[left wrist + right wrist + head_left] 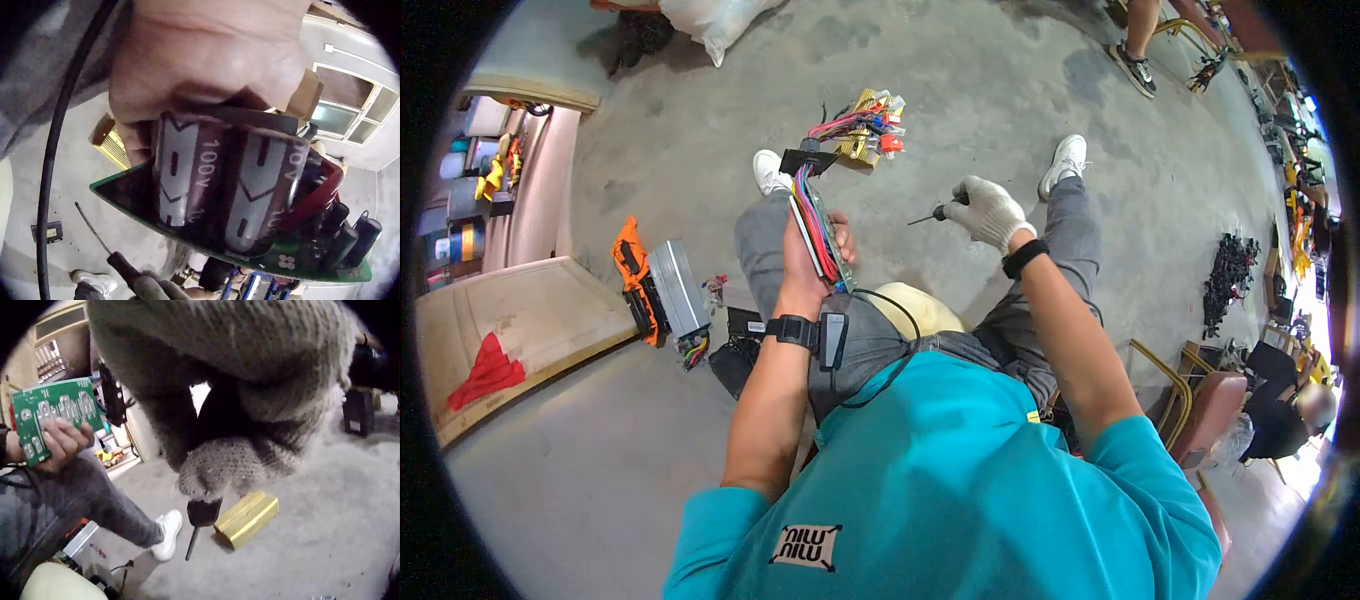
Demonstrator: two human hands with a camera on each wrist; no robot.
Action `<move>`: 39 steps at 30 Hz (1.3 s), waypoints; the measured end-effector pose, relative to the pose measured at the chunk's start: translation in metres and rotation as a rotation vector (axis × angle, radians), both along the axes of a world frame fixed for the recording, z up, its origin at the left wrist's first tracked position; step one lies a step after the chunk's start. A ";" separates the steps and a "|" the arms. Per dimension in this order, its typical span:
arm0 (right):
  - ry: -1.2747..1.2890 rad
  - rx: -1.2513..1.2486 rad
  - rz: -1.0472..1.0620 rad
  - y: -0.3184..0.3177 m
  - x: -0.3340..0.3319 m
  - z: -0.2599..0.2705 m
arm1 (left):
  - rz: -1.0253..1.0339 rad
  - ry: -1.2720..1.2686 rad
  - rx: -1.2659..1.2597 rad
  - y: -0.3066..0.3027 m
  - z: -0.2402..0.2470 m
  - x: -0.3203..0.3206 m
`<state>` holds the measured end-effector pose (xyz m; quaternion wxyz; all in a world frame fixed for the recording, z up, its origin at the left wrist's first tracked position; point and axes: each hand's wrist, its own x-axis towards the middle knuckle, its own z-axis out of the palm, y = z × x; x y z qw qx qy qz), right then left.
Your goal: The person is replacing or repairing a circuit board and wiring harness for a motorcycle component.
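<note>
My bare left hand (800, 268) grips a green circuit board (53, 397) by its edges above the left thigh. Soldered pads cover the face seen in the right wrist view. Two large capacitors (262, 187) fill the other side in the left wrist view. Coloured wires (816, 232) run along the board to a black plate (808, 162). My right hand (990, 212), in a knitted glove, holds a screwdriver (203, 514) by its dark handle. Its thin shaft points left in the head view, apart from the board.
On the floor ahead lies a gold finned housing (860, 150) beside connectors (890, 143). A silver case (678, 288) and an orange-black item (631, 262) stand left. A black cable (908, 318) hangs from my left wrist. A dark pile (1230, 280) lies right, another person's leg (1141, 28) beyond.
</note>
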<state>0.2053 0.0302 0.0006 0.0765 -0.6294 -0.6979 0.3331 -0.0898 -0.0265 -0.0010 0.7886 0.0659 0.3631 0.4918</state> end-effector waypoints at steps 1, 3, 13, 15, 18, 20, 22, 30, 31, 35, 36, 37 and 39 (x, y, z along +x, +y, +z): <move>-0.007 -0.079 -0.035 0.003 -0.006 -0.014 | 0.015 -0.038 -0.019 0.000 -0.005 -0.002; -0.013 -0.178 -0.056 0.006 -0.017 -0.045 | 0.035 -0.046 -0.073 0.001 -0.015 -0.003; -0.042 -0.334 -0.152 0.017 -0.041 -0.169 | 0.084 -0.315 -0.061 -0.001 -0.028 -0.005; -0.044 -0.319 -0.160 0.017 -0.048 -0.182 | 0.094 -0.353 -0.106 -0.001 -0.034 -0.004; -0.009 -0.362 -0.198 0.015 -0.055 -0.192 | 0.099 -0.379 -0.121 0.001 -0.027 -0.003; 0.009 -0.366 -0.207 0.021 -0.060 -0.205 | 0.108 -0.357 -0.137 0.002 -0.021 -0.002; -0.049 -0.366 -0.213 0.020 -0.063 -0.210 | 0.119 -0.340 -0.168 0.001 -0.018 0.001; -0.047 -0.381 -0.242 0.014 -0.071 -0.218 | 0.086 -0.283 -0.151 0.001 -0.019 0.002; -0.043 -0.395 -0.256 0.013 -0.072 -0.220 | 0.086 -0.286 -0.153 0.000 -0.018 0.003; -0.066 -0.416 -0.293 0.020 -0.076 -0.215 | 0.154 -0.384 -0.178 0.001 -0.021 0.004; -0.068 -0.420 -0.291 0.019 -0.076 -0.216 | 0.162 -0.382 -0.199 0.002 -0.020 0.005; -0.072 -0.408 -0.288 0.018 -0.075 -0.218 | 0.170 -0.380 -0.221 0.001 -0.019 0.005; -0.077 -0.397 -0.285 0.021 -0.072 -0.221 | 0.126 -0.360 -0.197 0.001 -0.023 0.004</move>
